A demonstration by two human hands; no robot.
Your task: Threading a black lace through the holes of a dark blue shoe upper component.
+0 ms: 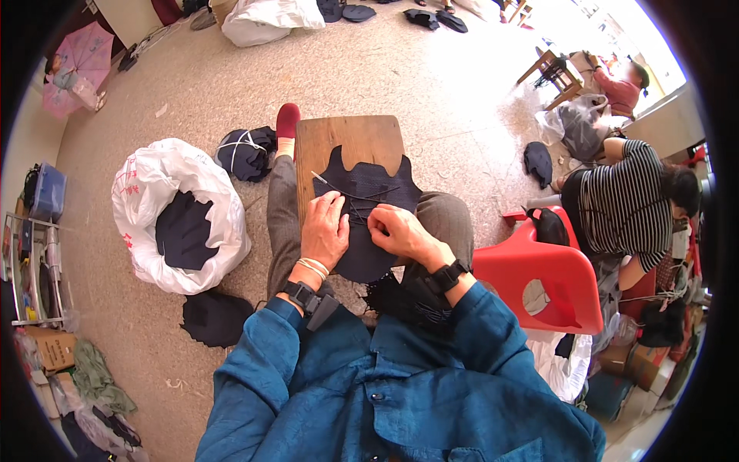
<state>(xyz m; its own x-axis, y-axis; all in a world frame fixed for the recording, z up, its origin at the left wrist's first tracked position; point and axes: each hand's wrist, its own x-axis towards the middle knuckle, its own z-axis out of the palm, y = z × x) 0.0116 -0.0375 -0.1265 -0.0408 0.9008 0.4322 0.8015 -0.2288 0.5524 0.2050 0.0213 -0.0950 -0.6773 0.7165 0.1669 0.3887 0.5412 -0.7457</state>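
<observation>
A dark navy fabric piece [365,266] with a jagged far edge lies on a wooden stool [350,131] between my knees. Thin black cords [377,199] cross its surface. My left hand [325,235] rests on the left part of the fabric, closed, its fingers bent together. What those fingers hold is hidden. A thin, pale-tipped tool [319,178] lies just beyond the left fingertips; whether they touch it cannot be made out. On the right side of the fabric, my right hand [400,235] is closed in a pinch, and what is in it is too small to name.
To my left stands a white plastic bag [138,231] with dark fabric in it. Tied dark pieces [246,154] and a dark bundle [217,318] lie near it. A red plastic chair [566,289] is close on my right, before a person in a striped top [623,204].
</observation>
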